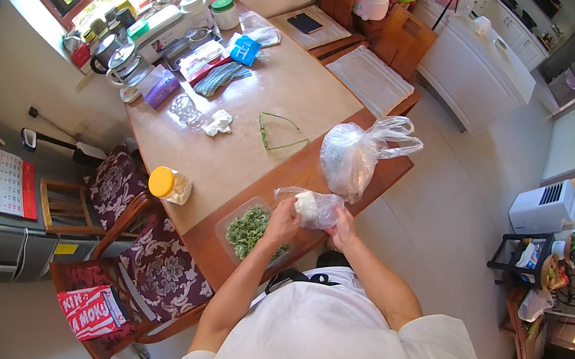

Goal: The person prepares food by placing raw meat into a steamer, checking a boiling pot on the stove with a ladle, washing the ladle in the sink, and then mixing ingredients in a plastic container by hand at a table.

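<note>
Both my hands grip a small clear plastic bag (323, 211) with a white, doughy-looking lump (306, 208) inside, above the wooden edge of the table. My left hand (284, 222) pinches the bag's left side by the lump. At its right side, my right hand (341, 228) closes on the plastic. Beneath and beside my left forearm sits a clear plastic container (226, 219) of chopped green leafy matter (248, 230). Just beyond my hands stands a larger knotted plastic bag (349, 158) with whitish contents that I cannot make out.
A yellow-lidded jar (169, 185) stands at the table's left edge. Green-framed glasses (283, 134), crumpled tissue (218, 123) and a glass (185, 108) lie farther in. Jars, a kettle and packets crowd the window side. Wooden chairs (167, 273) flank the table (244, 167).
</note>
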Demonstrator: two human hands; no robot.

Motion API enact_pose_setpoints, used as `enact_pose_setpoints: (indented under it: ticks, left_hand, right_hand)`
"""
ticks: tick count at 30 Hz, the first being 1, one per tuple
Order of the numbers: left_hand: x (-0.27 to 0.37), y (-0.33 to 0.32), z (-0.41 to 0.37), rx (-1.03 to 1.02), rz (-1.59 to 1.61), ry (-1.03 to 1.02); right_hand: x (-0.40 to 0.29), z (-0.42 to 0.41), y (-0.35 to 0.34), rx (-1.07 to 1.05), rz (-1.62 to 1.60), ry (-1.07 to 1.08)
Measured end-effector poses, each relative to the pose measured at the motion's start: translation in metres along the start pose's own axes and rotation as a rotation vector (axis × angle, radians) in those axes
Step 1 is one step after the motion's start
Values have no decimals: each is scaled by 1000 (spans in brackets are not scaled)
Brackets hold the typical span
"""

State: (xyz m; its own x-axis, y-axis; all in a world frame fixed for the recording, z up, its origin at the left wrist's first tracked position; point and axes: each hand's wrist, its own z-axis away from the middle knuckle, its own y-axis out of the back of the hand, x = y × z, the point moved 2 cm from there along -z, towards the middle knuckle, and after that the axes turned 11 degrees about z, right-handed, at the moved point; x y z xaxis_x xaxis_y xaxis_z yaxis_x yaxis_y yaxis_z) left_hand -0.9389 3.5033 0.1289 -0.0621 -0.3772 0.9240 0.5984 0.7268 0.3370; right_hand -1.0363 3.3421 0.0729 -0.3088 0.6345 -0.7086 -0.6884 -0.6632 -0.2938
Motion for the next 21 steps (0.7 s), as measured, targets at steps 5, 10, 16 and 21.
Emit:
enact_pose_setpoints:
  ticks: [5, 10, 16, 21]
  left_hand:
    - [1, -9, -3, 42, -349, -183]
    - [24, -19, -11, 98, -424, -170]
    - [4, -34, -27, 76, -605, -24]
    - [-2, -30, -30, 143, -624, -168]
  right_hand:
    - [-10, 15, 19, 113, 358, 2]
    - [-1, 3, 33, -28, 516, 215]
    - [-4, 5, 21, -204, 666, 350]
    - [-12, 0, 25, -43, 819, 502]
